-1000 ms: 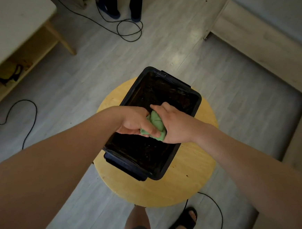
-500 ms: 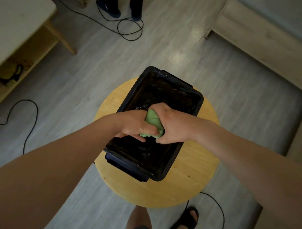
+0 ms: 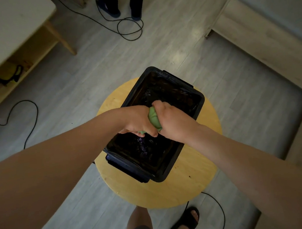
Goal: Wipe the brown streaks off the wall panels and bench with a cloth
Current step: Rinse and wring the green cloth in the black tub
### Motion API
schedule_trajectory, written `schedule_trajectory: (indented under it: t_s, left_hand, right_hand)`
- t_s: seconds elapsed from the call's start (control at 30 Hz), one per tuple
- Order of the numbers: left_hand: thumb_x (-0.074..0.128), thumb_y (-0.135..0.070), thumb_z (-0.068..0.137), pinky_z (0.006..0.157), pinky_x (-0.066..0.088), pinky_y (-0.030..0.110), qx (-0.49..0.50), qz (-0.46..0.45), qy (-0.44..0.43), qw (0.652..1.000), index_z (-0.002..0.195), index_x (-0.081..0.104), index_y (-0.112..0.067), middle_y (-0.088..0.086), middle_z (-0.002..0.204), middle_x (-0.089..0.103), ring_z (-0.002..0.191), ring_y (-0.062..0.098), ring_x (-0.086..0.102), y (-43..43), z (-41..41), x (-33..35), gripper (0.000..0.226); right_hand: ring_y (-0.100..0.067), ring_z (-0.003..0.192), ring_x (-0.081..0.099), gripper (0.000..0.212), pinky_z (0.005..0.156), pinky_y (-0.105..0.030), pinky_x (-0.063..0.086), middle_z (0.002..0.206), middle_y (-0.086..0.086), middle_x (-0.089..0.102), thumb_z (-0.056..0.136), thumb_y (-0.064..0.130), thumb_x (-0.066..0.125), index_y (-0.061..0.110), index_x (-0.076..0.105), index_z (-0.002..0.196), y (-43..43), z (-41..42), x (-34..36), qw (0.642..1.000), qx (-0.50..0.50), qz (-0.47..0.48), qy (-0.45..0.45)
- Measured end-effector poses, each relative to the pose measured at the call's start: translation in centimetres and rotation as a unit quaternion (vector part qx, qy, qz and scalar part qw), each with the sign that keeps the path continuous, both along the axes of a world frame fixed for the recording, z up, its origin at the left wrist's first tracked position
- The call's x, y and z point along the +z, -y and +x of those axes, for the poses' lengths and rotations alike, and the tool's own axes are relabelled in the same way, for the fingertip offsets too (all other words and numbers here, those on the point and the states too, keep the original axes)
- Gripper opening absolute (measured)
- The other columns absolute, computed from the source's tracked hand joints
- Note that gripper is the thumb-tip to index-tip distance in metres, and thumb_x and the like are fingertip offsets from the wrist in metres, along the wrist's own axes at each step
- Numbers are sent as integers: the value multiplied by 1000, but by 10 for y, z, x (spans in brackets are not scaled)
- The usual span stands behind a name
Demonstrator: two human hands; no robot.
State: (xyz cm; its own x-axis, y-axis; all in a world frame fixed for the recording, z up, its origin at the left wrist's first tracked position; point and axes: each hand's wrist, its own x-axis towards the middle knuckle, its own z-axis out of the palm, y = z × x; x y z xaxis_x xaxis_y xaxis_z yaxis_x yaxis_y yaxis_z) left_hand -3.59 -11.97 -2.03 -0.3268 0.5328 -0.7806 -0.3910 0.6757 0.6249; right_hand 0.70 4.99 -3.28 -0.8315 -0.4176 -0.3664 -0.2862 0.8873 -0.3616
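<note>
Fingers of the left hand (image 3: 138,122) and right hand (image 3: 173,122) clamped round the green cloth (image 3: 153,117) over a black tub (image 3: 179,151) on the round table (image 3: 196,175).

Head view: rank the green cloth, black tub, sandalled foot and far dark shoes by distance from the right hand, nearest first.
1. Green cloth: held in the right hand grip.
2. Black tub: directly beneath.
3. Sandalled foot: floor, bottom edge.
4. Dark shoes: floor, top edge.

Black tub (image 3: 198,96) is set on round wooden stool (image 3: 197,181), approx. centred, long axis skewed; a few dark specks are seen on stool top. Stool is stood on grey plank floor (image 3: 107,78), w/ black cables (image 3: 130,28) laid loose nearby.
</note>
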Motion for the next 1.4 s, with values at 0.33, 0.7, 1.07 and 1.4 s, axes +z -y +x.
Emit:
schedule_trajectory:
  t_s: [0.33,0.7,1.07,1.4]
  left_hand:
    - [59,-21,98,65,39,30,-226,-171,-416,864,89,53,-13,-2,82,50,75,17,51,-16,14,-13,13]
    - [72,-25,89,64,52,40,-163,-77,-468,865,126,40,-14,3,92,51,76,27,58,-6,16,-11,51]
    - [56,-28,94,41,19,19,151,48,158,975,98,59,-11,-1,72,41,56,10,28,2,-8,11,18]
    - [77,-30,90,42,24,19,-31,12,142,989,91,56,-15,-2,67,41,54,11,29,5,-7,20,26]
  right_hand:
    - [-21,55,49,22,48,-36,33,62,-4,47,68,12,68,13,47,62,1,-24,11,974,-81,28,209]
    - [-14,70,58,17,58,-29,42,83,0,59,79,14,72,10,60,90,-22,-21,0,944,-127,-107,285]
    - [-3,73,51,113,58,-13,41,153,-1,23,89,24,78,28,-6,165,-26,9,23,996,23,-85,9]
    - [-27,76,62,51,61,-43,53,96,-7,58,92,35,71,11,44,129,-8,-10,23,997,61,6,-49]
